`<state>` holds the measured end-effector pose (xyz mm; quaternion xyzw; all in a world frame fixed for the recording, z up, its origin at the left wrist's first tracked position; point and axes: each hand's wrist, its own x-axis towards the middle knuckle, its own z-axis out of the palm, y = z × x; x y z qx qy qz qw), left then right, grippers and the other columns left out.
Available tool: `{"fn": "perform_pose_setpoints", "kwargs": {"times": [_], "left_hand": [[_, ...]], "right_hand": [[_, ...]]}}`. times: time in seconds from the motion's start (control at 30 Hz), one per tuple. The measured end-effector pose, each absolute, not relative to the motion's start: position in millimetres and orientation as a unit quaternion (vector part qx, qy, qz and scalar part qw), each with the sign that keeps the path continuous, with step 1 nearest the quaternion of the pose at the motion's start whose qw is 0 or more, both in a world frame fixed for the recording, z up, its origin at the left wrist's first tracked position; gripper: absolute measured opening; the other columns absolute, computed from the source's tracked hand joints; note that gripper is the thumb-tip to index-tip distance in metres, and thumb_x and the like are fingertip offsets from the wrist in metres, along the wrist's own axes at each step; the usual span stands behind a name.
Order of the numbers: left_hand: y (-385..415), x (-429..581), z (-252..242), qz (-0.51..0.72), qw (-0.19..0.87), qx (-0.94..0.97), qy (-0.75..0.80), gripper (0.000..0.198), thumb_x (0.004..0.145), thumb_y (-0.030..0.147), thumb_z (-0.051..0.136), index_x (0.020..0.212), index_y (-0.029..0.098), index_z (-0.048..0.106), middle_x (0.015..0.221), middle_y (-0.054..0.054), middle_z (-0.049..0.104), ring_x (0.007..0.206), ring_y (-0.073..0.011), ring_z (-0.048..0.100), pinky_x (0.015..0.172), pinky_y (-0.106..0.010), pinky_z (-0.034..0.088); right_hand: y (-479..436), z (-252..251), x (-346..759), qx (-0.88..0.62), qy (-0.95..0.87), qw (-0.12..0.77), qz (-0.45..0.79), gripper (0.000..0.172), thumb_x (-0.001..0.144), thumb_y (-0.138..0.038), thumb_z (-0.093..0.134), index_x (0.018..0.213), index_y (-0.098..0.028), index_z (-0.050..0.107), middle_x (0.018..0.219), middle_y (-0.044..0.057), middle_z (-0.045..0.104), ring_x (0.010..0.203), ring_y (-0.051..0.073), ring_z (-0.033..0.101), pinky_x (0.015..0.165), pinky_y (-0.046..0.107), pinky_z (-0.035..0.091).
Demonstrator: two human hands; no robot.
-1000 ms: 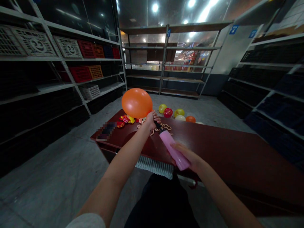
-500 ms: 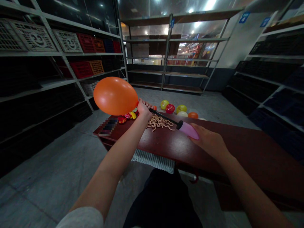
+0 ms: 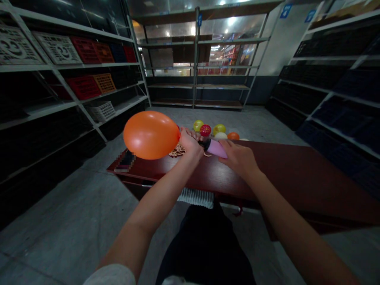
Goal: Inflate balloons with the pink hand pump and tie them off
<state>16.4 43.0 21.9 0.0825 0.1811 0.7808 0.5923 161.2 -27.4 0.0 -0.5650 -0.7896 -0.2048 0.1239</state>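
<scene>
Hands together over the long dark-red wooden table (image 3: 282, 170)! Left hand (image 3: 190, 144) is closed on the neck of the round inflated orange balloon (image 3: 151, 134), which floats above the table's left end. Right hand (image 3: 239, 158) wraps the pink cylindrical plastic pump (image 3: 216, 148), whose black tip is right against the left hand.

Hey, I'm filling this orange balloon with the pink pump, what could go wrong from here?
One: the orange balloon looks full and taut, so more air might burst it. Two: only your left hand pinches its neck at the tip of the pink pump held by your right hand; if that pinch loosens, the balloon could slip off and shoot away, losing its air.
</scene>
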Motion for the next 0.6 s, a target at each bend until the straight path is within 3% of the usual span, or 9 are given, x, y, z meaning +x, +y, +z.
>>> {"fn": "perform_pose_setpoints", "kwargs": {"times": [0.17, 0.6], "left_hand": [[47, 10, 20, 0.759, 0.611, 0.120, 0.191, 0.047, 0.096, 0.039, 0.048, 0.060, 0.021, 0.024, 0.044, 0.008, 0.022, 0.031, -0.0071, 0.022, 0.037, -0.023, 0.018], [69, -46, 8, 0.766, 0.593, 0.065, 0.238, 0.036, 0.094, 0.020, 0.037, 0.061, 0.021, 0.022, 0.043, 0.007, 0.023, 0.033, -0.0068, 0.021, 0.040, -0.024, 0.021]], "right_hand": [[-27, -28, 171, -0.569, -0.788, 0.169, -0.162, 0.049, 0.087, -0.042, 0.056, 0.130, -0.020, 0.048, 0.115, 0.010, 0.069, 0.090, 0.025, 0.068, 0.065, 0.031, 0.044], [-39, -59, 232, -0.557, -0.793, 0.108, -0.222, 0.049, 0.091, -0.038, 0.053, 0.135, -0.018, 0.047, 0.115, 0.012, 0.068, 0.093, 0.024, 0.067, 0.072, 0.032, 0.045]]}}
